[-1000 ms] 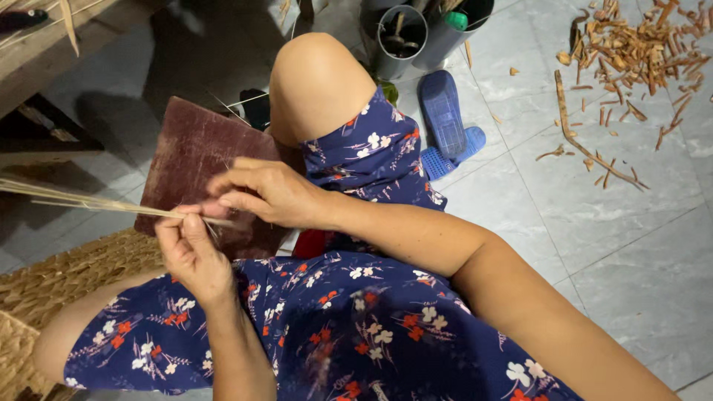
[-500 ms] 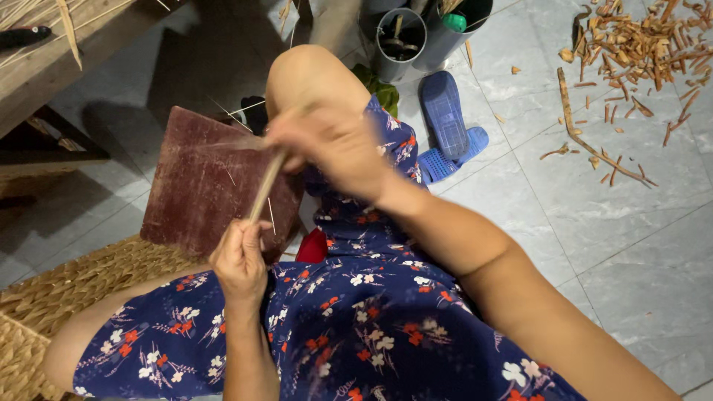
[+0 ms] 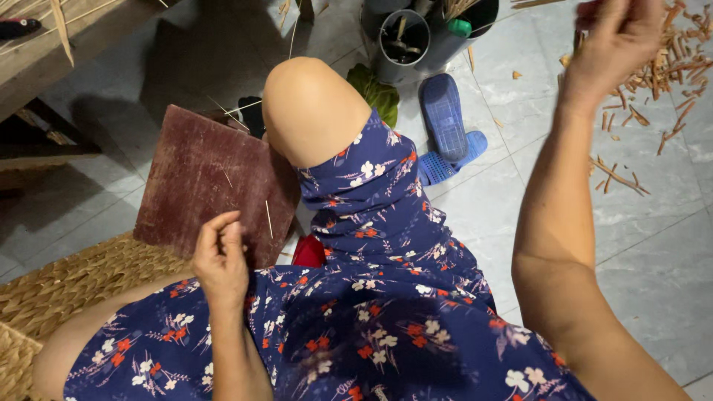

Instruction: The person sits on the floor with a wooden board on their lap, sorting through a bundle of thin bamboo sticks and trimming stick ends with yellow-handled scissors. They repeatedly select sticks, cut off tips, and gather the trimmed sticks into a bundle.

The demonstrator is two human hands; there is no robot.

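Note:
My left hand (image 3: 220, 258) hovers over my lap at the lower edge of a dark red-brown board (image 3: 194, 177), fingers loosely curled, with nothing visible in them. A thin pale sliver (image 3: 268, 219) lies on the board beside it. My right hand (image 3: 615, 46) is raised far out to the upper right, above a pile of reddish-brown bark scraps (image 3: 668, 67) on the tile floor. It is blurred, and something small and dark shows at its fingertips. I sit in a blue floral dress (image 3: 356, 312) with my knee (image 3: 312, 104) up.
A grey bucket (image 3: 403, 37) holding tools stands ahead, with a blue sandal (image 3: 444, 119) and green leaves (image 3: 379, 93) next to it. A woven straw mat (image 3: 67, 289) lies at lower left. A wooden bench (image 3: 52, 44) with reeds on it fills the upper left.
My right hand pulled away from the left and swung up and right over the scrap pile. The long reed strips held between both hands a second ago are no longer in view.

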